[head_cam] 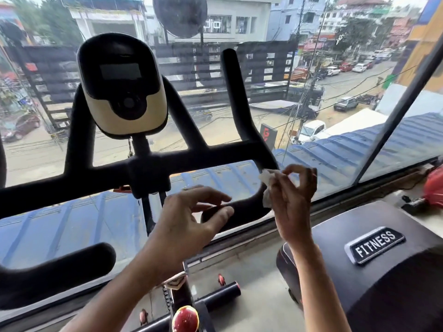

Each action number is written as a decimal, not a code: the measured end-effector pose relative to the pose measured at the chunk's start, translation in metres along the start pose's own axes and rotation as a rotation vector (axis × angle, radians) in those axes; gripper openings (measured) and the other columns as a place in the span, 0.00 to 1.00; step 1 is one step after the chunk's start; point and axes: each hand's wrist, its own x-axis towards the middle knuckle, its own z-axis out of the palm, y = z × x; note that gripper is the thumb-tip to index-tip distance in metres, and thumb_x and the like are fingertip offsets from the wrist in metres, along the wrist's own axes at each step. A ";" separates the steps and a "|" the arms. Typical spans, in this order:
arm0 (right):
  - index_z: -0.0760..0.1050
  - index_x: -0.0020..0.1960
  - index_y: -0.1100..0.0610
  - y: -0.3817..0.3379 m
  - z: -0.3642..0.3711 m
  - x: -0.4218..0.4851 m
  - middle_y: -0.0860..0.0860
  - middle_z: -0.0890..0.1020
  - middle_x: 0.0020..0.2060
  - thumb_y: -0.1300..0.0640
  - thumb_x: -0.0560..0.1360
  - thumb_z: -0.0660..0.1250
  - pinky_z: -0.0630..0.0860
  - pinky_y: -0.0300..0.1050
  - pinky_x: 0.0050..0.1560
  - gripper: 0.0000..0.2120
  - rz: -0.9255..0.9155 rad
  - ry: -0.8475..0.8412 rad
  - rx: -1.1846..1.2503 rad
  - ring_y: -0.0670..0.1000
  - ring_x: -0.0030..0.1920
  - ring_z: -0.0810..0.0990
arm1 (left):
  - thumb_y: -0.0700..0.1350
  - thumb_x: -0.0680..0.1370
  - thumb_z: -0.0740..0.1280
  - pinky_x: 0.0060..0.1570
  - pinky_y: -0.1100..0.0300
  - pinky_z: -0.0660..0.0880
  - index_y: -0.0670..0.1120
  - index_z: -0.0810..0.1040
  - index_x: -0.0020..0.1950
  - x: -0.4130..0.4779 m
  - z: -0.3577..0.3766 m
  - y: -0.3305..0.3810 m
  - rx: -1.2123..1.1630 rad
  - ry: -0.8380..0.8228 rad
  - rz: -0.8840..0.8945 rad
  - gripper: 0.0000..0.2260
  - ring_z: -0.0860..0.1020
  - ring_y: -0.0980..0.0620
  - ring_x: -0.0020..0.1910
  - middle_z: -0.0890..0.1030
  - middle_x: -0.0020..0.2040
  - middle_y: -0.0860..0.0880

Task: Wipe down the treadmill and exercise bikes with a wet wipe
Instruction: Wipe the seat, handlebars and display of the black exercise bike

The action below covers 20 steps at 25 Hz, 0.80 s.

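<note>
Right of centre, the right hand [291, 200] is pinching a white wipe [266, 175] and holding it against the right bend of the black handlebar [215, 154]. At centre, the left hand [189, 219] is hanging relaxed with fingers spread, gripping nothing, its thumb overlapping the bar's end. The console [122, 85] is standing upper left. A treadmill [374, 244] marked FITNESS is sitting lower right.
</note>
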 end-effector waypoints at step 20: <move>0.70 0.67 0.59 -0.007 -0.001 0.095 0.56 0.75 0.60 0.63 0.80 0.55 0.72 0.46 0.56 0.16 0.174 -0.832 -0.277 0.57 0.59 0.76 | 0.50 0.79 0.62 0.72 0.58 0.45 0.35 0.70 0.68 0.132 -0.026 0.006 1.072 0.035 0.356 0.23 0.55 0.42 0.76 0.64 0.73 0.37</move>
